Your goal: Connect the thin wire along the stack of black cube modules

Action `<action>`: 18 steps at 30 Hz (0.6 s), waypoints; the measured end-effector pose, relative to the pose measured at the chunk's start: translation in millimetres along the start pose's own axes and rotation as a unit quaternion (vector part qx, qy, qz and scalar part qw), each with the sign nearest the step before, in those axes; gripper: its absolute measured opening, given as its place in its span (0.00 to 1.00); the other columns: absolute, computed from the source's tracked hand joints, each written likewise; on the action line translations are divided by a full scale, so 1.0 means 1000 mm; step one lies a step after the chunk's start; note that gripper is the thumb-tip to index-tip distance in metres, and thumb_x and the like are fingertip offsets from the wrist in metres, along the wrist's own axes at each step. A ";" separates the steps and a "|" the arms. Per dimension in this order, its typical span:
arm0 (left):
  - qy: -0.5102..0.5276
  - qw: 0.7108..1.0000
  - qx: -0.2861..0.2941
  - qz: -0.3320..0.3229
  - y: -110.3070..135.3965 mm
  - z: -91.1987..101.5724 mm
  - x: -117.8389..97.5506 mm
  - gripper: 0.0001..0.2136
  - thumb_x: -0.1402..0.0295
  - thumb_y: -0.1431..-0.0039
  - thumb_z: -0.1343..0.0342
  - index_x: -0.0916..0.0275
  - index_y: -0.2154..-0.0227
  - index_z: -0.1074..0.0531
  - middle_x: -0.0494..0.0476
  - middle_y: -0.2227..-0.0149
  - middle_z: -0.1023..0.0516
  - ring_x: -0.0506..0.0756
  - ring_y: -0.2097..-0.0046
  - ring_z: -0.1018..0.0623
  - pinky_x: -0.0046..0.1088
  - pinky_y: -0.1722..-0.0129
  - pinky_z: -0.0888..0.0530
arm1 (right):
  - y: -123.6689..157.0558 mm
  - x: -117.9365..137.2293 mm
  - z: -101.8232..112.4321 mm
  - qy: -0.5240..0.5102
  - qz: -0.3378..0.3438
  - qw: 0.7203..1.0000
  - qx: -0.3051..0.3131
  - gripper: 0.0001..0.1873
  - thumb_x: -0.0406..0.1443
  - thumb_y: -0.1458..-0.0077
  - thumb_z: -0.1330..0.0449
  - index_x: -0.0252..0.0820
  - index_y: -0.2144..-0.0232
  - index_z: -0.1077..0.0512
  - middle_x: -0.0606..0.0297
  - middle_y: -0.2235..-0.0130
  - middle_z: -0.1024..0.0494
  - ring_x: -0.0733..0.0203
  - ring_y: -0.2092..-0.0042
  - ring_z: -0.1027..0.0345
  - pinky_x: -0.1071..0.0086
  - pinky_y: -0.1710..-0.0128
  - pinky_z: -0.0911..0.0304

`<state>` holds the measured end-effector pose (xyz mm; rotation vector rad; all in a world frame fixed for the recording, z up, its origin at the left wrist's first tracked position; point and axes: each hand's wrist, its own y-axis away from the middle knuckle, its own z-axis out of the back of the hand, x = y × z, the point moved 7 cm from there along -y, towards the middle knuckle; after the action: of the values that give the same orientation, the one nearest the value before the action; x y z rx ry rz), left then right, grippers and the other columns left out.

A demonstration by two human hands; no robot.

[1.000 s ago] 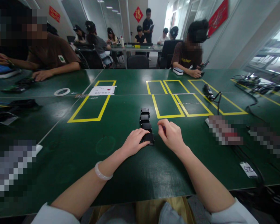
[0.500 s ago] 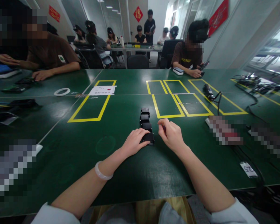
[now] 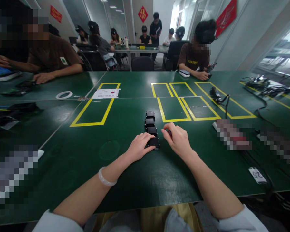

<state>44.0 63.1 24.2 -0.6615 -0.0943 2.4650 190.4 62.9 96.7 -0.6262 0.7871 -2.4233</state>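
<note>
Several small black box-shaped blocks stand in a row running away from me on the green table. The nearest black block is under my left hand, with fingers over its far side and the thumb along its near side. Beyond it are another black block and two more, the farthest black block at the row's end. To the right of the row, my right hand is raised with fingers curled in and thumb and forefinger close together. Whatever it may hold is hidden by the fingers.
Yellow tape rectangles mark the table, with a white paper sheet and a tape roll at left. At right lie a black cylindrical device with cable and a number tag. Co-workers sit across the table.
My right hand's thumb and fingertips have shifted slightly left, closer to the nearest block. My left hand and the row of blocks stay where they were.
</note>
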 end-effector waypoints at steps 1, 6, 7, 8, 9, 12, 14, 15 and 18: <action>0.000 1.000 0.000 0.001 0.000 0.000 0.000 0.16 0.59 0.38 0.47 0.57 0.50 0.35 0.56 0.52 0.28 0.59 0.52 0.29 0.36 0.55 0.34 | 0.000 0.000 0.000 -0.002 -0.001 1.000 -0.001 0.10 0.39 0.37 0.51 0.41 0.65 0.33 0.67 0.74 0.28 0.65 0.73 0.37 0.71 0.69 0.46; 0.004 1.000 -0.002 0.004 0.000 -0.001 0.002 0.16 0.59 0.38 0.47 0.57 0.50 0.35 0.56 0.52 0.28 0.59 0.52 0.29 0.36 0.55 0.34 | 0.001 0.000 0.000 0.002 0.001 1.000 -0.003 0.09 0.35 0.38 0.53 0.41 0.64 0.34 0.66 0.73 0.28 0.64 0.72 0.36 0.71 0.68 0.45; 0.005 1.000 -0.002 0.004 0.000 -0.002 0.002 0.16 0.60 0.38 0.47 0.57 0.50 0.35 0.56 0.52 0.28 0.59 0.52 0.29 0.36 0.55 0.34 | 0.001 0.000 0.000 0.002 0.002 1.000 -0.003 0.09 0.35 0.39 0.53 0.41 0.64 0.34 0.66 0.74 0.28 0.64 0.72 0.36 0.71 0.69 0.45; 0.006 1.000 -0.001 0.003 0.000 -0.002 0.002 0.16 0.60 0.38 0.47 0.57 0.50 0.35 0.56 0.52 0.28 0.59 0.51 0.29 0.36 0.55 0.34 | 0.001 0.000 0.000 0.002 0.002 1.000 -0.003 0.09 0.36 0.39 0.53 0.41 0.64 0.34 0.66 0.74 0.28 0.64 0.73 0.36 0.71 0.69 0.46; 0.006 1.000 0.000 0.002 0.000 -0.002 0.002 0.16 0.60 0.38 0.47 0.57 0.50 0.35 0.56 0.51 0.28 0.59 0.52 0.29 0.36 0.55 0.34 | 0.000 0.000 0.000 0.001 0.003 1.000 -0.001 0.09 0.36 0.39 0.52 0.41 0.64 0.33 0.67 0.75 0.29 0.64 0.73 0.37 0.71 0.69 0.46; 0.006 1.000 0.000 0.004 0.000 -0.002 0.002 0.16 0.60 0.39 0.46 0.57 0.50 0.35 0.56 0.51 0.28 0.59 0.52 0.29 0.36 0.55 0.34 | 0.000 0.000 0.001 0.003 0.001 1.000 0.003 0.10 0.40 0.38 0.51 0.41 0.66 0.33 0.68 0.76 0.30 0.65 0.74 0.38 0.71 0.70 0.46; 0.006 1.000 -0.001 0.004 0.000 -0.002 0.002 0.16 0.60 0.39 0.46 0.57 0.50 0.35 0.56 0.51 0.28 0.59 0.52 0.29 0.36 0.55 0.34 | 0.000 -0.001 0.001 0.005 0.002 1.000 0.000 0.10 0.39 0.38 0.51 0.41 0.66 0.34 0.68 0.76 0.30 0.65 0.74 0.37 0.71 0.70 0.46; 0.006 1.000 -0.001 0.003 0.000 -0.002 0.002 0.16 0.60 0.39 0.46 0.57 0.50 0.35 0.56 0.51 0.28 0.59 0.52 0.29 0.36 0.55 0.34 | 0.000 -0.001 0.001 0.005 0.003 1.000 -0.002 0.09 0.38 0.38 0.51 0.42 0.66 0.34 0.68 0.75 0.30 0.65 0.74 0.37 0.71 0.70 0.46; 0.006 1.000 -0.001 0.000 0.000 -0.001 0.001 0.15 0.60 0.38 0.47 0.57 0.50 0.35 0.56 0.51 0.28 0.59 0.51 0.29 0.36 0.54 0.34 | 0.000 0.000 0.001 0.002 0.005 1.000 -0.004 0.08 0.34 0.39 0.53 0.42 0.64 0.34 0.68 0.74 0.29 0.65 0.73 0.37 0.71 0.69 0.45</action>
<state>43.6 63.7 22.3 -0.6783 -0.0917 2.4615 191.1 62.5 97.0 -0.6189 0.7989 -2.4146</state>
